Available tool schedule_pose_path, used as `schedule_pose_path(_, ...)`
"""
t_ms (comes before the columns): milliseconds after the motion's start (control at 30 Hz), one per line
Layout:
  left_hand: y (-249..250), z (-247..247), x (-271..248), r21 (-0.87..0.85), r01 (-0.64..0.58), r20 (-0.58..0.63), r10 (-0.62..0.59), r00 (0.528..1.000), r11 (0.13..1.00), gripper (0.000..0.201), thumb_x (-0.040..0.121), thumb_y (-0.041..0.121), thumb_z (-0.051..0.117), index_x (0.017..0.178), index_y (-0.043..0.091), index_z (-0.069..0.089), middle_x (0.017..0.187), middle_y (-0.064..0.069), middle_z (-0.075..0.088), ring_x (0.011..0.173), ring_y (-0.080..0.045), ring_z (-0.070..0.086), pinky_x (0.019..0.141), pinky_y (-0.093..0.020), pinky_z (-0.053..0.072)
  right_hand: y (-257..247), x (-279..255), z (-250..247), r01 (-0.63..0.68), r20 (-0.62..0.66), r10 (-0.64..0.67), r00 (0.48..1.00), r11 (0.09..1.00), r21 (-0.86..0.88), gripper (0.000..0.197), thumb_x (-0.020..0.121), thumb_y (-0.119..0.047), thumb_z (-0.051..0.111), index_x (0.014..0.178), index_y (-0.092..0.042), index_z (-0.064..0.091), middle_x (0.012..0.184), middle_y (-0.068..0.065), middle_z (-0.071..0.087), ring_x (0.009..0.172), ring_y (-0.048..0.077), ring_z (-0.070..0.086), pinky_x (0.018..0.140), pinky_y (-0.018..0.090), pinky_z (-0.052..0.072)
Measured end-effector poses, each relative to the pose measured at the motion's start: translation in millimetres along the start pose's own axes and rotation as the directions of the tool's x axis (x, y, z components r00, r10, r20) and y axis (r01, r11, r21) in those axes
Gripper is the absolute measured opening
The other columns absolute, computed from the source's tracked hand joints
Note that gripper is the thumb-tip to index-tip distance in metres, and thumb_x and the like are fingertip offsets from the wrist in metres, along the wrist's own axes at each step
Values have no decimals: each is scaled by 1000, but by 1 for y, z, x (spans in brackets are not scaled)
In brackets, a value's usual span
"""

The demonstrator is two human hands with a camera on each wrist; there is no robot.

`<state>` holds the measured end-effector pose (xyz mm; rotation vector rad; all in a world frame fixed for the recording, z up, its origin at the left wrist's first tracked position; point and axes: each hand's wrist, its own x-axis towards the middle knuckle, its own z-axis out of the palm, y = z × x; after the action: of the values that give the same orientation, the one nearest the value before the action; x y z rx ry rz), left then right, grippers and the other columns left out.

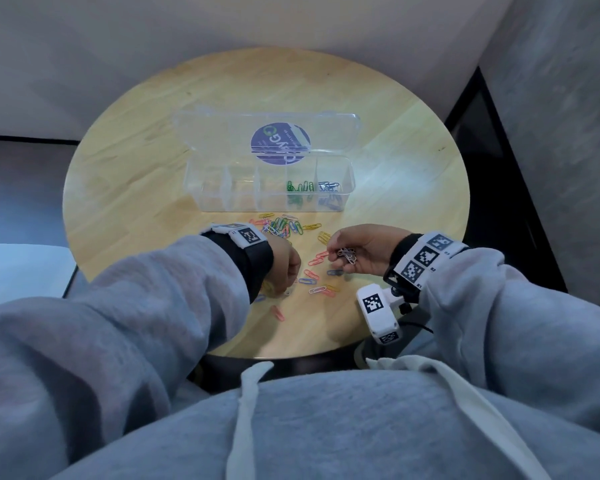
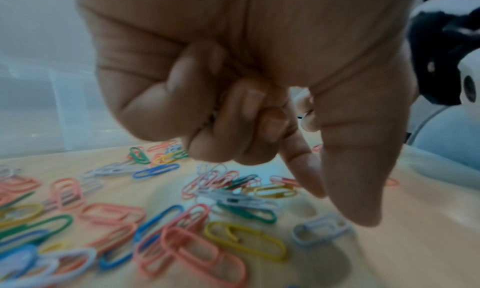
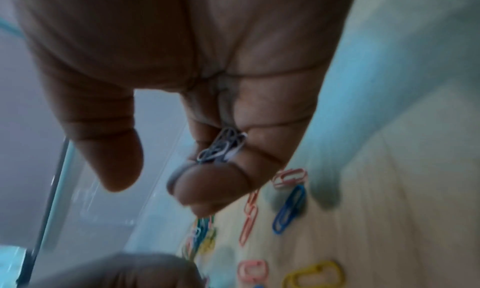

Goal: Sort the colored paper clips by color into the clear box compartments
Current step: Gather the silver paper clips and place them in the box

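right hand (image 1: 362, 251) cupped, grips white clips (image 1: 347, 255) | left hand (image 2: 233, 99) three fingers curled, index and thumb down over loose clips (image 1: 284, 226); hold unclear | box (image 1: 271, 199) open behind pile; green clips (image 1: 300, 187), blue clips (image 1: 329, 187) in two rightmost compartments | table (image 1: 136, 188)

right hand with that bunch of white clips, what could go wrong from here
1. The right hand holds the white clips only loosely in its curled fingers, above the loose pile; one could slip and fall back among the mixed colours.
2. The clear box already holds green clips and blue clips in neighbouring compartments; a careless drop could mix white in with them.
3. The clips look tangled, so some may snag on release.
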<state>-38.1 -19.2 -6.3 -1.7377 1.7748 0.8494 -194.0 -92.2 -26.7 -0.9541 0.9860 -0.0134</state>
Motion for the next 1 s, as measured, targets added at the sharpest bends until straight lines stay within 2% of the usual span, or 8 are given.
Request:
schedule_pose_path(100,2,1,0,28,-14,-3,14,1000,1000,15,83,13,61,89,26,57,67,10,45,52,-4,39,42,-14,32,1,3,6,-10,-8,8,1000,944,-330,23,90,-2,55,71,-12,46,55,6,48,43,11,47,37,16,37)
schedule_pose_path(233,2,2,4,35,18,-12,-17,1000,999,12,82,13,62,83,24,59,64,10,47,53,-8,43,45,-16,33,0,3,16,43,-12,-77,997,669,-742,22,80,-14,71,69,-18,52,62,1,48,48,12,39,42,19,33)
schedule_pose_path(367,0,8,6,35,37,-53,-35,998,999,10,82,16,58,75,22,56,69,5,52,73,-18,48,48,-19,33,2,3,27,78,33,-99,995,486,-870,18,77,-17,74,76,-25,58,61,-9,46,52,9,40,50,20,33)
schedule_pose_path(500,-9,6,6,-199,53,-58,-66,996,979,9,79,18,62,72,21,58,69,4,56,68,-16,51,53,-20,38,11,5,35,101,70,-135,988,242,-965,17,77,-21,73,92,-20,66,65,-12,45,57,0,40,52,16,32)
schedule_pose_path(700,-32,-2,3,-766,19,-25,-60,998,642,33,80,-3,59,56,15,42,49,-2,45,39,-12,37,40,-15,31,10,11,39,107,94,-129,987,95,-990,8,80,-22,69,82,-20,62,77,-5,57,73,14,50,55,17,35)
schedule_pose_path(833,-43,-6,2,-909,-39,-91,-106,990,415,37,83,-11,54,58,12,39,44,-1,46,32,-5,41,38,-11,36,5,11,35,97,75,-120,990,190,-977,8,77,-19,70,73,-20,63,71,-6,58,73,12,52,60,21,41)
schedule_pose_path(900,-44,-10,1,-952,-76,-114,-114,987,295,34,87,-9,50,62,12,40,54,-5,46,32,-4,41,38,-12,36,-4,9,29,76,19,-160,987,357,-931,15,75,-18,71,64,-22,61,64,-8,59,66,10,54,64,23,45)
schedule_pose_path(1000,-44,-18,-4,-995,-92,-97,-150,984,45,25,93,1,44,73,14,47,64,-3,43,40,-5,44,34,-10,36,-23,5,22,96,-67,-198,978,710,-698,23,81,-9,68,64,-18,55,58,-1,54,48,10,46,50,20,41)
